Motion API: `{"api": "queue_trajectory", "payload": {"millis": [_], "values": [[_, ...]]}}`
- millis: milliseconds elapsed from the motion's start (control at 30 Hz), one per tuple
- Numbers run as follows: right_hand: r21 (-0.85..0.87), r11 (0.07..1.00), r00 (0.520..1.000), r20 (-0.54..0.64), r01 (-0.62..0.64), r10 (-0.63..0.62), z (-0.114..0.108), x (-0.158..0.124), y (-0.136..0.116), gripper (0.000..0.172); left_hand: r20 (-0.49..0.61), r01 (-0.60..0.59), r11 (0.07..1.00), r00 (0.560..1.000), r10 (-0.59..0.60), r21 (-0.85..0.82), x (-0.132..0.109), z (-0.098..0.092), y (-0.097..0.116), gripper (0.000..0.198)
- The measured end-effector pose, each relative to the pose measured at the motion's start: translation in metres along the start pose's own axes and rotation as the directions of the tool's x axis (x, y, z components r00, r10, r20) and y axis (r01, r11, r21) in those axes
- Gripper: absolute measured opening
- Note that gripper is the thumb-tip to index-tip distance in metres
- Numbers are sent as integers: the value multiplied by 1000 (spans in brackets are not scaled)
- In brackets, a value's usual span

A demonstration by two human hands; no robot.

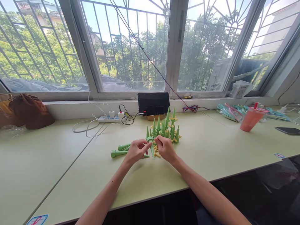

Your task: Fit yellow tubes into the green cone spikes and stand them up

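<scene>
My left hand [137, 151] is closed on a green plastic plant-watering spike [151, 147], gripping it near its wide collar, with the tip pointing down. At the collar's right side, my right hand [166, 148] is pinched. Whatever it holds is too small and covered by the fingers to make out. Below and between the hands lies a small pile of yellow valve pieces [157, 153]. Behind the hands, several green spikes [163, 127] stand tip up on their collars, many with yellow pieces fitted. To the left, a few loose green spikes [119, 153] lie flat, partly hidden by my left hand.
A dark tablet [153, 101] leans at the back of the pale table [201, 168]. A power strip [109, 119] with cables stands back left, near a brown drawstring bag [32, 111]. At right are a red drink cup [252, 118], plastic packets [228, 112] and a phone [287, 130].
</scene>
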State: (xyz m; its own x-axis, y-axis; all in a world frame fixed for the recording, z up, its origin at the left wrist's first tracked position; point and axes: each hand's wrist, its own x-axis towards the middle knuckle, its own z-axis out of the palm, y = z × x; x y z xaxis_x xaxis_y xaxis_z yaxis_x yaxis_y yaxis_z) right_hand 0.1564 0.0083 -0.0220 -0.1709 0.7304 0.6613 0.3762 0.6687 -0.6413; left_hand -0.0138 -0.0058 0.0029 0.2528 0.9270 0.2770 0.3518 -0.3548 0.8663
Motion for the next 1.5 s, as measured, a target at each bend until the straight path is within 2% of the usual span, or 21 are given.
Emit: {"api": "queue_trajectory", "payload": {"millis": [300, 1133, 1500], "values": [[5, 1000, 1000, -2, -11, 11, 1, 0, 0, 37, -10, -64, 997, 998, 64, -37, -1, 1, 3, 37], [21, 1000, 1000, -4, -21, 21, 0, -1, 1, 37, -49, -129, 990, 990, 131, 56, -1, 1, -8, 39], [32, 999, 1000, 6, -26, 26, 1, -1, 2, 37, -49, -156, 985, 986, 160, 74, 0, 0, -9, 29]]}}
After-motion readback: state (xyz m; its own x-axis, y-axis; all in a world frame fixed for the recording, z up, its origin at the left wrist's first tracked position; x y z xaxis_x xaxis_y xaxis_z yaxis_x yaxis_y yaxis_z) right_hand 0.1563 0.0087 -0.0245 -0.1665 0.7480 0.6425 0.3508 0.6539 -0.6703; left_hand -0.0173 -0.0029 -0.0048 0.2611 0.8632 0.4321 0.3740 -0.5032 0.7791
